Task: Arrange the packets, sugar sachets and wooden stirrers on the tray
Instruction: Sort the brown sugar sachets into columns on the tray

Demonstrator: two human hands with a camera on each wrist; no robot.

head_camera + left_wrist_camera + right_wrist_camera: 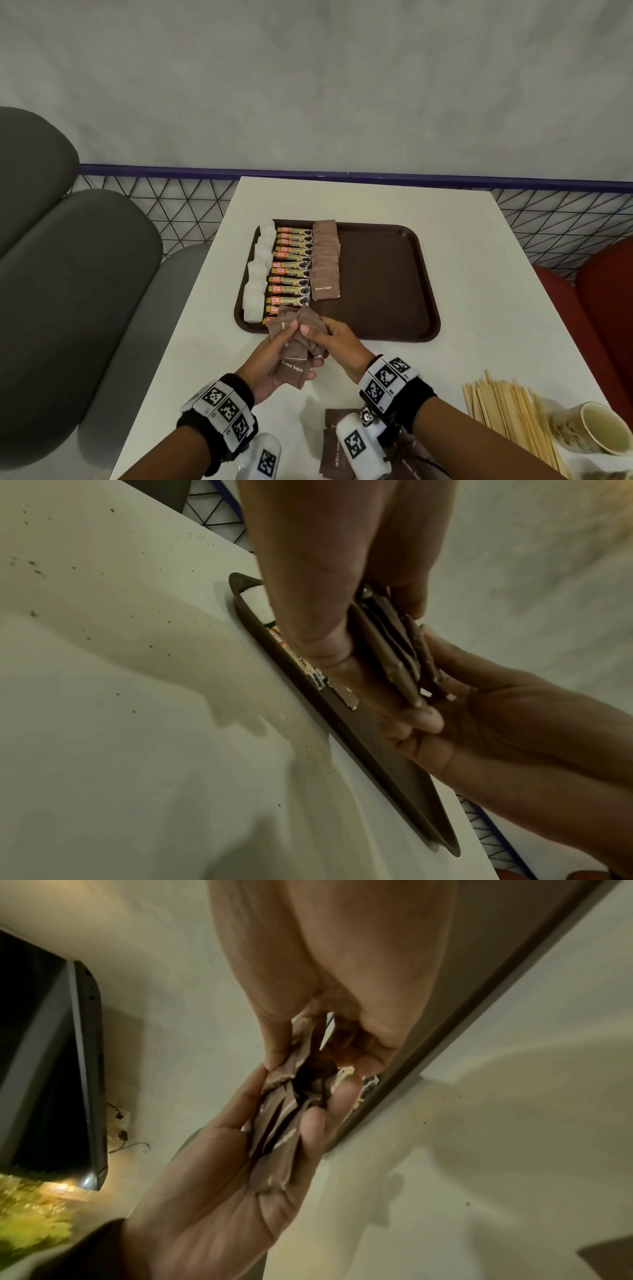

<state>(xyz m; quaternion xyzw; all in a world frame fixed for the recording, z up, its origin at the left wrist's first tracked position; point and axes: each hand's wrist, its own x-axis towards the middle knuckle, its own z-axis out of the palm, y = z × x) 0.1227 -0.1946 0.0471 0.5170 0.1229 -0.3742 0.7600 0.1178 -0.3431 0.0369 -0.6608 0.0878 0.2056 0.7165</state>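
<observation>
1. Both our hands grip one bunch of brown sugar sachets above the tray's near left edge: left hand cradling it, right hand pinching its top.
2. Wooden stirrers lie on the table, near right.

tray: matt brown plastic | sachets: matt paper | stirrers: bare wood
</observation>
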